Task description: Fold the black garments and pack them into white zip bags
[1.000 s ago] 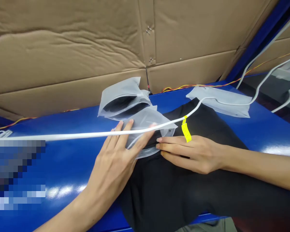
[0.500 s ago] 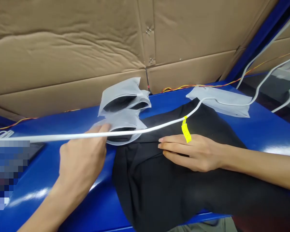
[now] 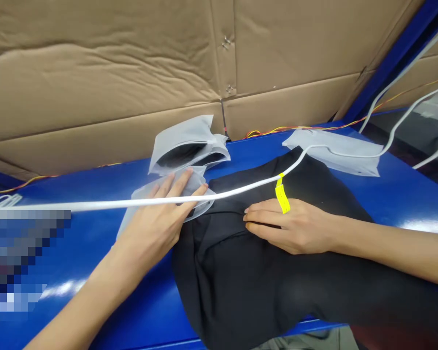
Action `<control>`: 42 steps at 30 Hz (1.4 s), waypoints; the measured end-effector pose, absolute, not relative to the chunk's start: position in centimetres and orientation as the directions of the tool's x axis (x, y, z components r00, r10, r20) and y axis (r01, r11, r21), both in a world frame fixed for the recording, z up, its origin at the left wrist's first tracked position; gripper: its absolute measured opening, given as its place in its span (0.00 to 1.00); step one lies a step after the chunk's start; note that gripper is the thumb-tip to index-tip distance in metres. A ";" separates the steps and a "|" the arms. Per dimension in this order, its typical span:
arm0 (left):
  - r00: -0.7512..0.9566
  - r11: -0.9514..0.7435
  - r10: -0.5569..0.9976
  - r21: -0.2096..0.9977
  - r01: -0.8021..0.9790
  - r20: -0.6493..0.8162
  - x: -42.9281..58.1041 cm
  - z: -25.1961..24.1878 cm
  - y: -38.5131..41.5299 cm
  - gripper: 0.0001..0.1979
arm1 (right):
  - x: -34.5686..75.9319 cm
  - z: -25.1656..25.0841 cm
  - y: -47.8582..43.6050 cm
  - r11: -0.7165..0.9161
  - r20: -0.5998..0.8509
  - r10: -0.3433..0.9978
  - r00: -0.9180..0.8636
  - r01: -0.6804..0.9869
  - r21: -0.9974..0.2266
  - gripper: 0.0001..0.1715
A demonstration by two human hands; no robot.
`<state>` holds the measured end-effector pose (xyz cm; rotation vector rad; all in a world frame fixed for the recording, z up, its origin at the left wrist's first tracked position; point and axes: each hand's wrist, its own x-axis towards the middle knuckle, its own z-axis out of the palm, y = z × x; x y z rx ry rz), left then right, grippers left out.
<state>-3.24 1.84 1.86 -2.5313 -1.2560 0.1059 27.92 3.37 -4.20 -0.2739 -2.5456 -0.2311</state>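
My left hand (image 3: pixel 156 218) lies palm down with spread fingers on a translucent white plastic bag (image 3: pixel 127 221), whose rim curves beside the fingertips. The palm side is hidden. Black cloth (image 3: pixel 237 277), folded and creased, spreads across the middle, touching that bag's mouth. On it rests my right hand (image 3: pixel 295 226), fingertips drawn together at a fold; they seem to pinch the cloth, though their undersides are hidden. A white cable (image 3: pixel 241 190) with a yellow tag (image 3: pixel 282 198) passes between the camera and both hands.
Behind my left hand stands another translucent bag (image 3: pixel 184 138) with dark openings. A flat white bag (image 3: pixel 354 155) lies at the back right of the blue table (image 3: pixel 73 253). Cardboard (image 3: pixel 105 73) forms the back wall, with yellow-red wires (image 3: pixel 277 130) along its foot.
My left hand has moved right and forward, going from curled fingers at the bag's edge to spread fingers on top of it. The bag appears flatter. My right hand has barely moved.
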 end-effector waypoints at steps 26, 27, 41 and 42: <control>0.355 -0.236 0.889 -0.376 0.896 0.289 -2.7 3.1 2.0 0.21 | 28.1 -4.1 3.3 0.962 0.528 0.160 -0.834 0.252 0.105 0.16; 0.457 -0.343 0.804 -0.332 0.879 0.380 -2.0 3.0 1.6 0.16 | 28.1 -4.1 3.3 0.962 0.526 0.145 -0.838 0.244 0.123 0.16; 0.976 -0.888 0.214 0.409 0.211 -0.038 1.4 0.6 -2.5 0.19 | 29.3 -1.0 1.6 0.980 0.520 -0.029 -0.853 0.077 0.182 0.14; 0.968 -0.865 0.243 0.436 0.248 -0.069 1.0 0.9 -2.4 0.19 | 29.6 -0.7 1.2 0.993 0.497 0.043 -0.867 0.091 0.072 0.14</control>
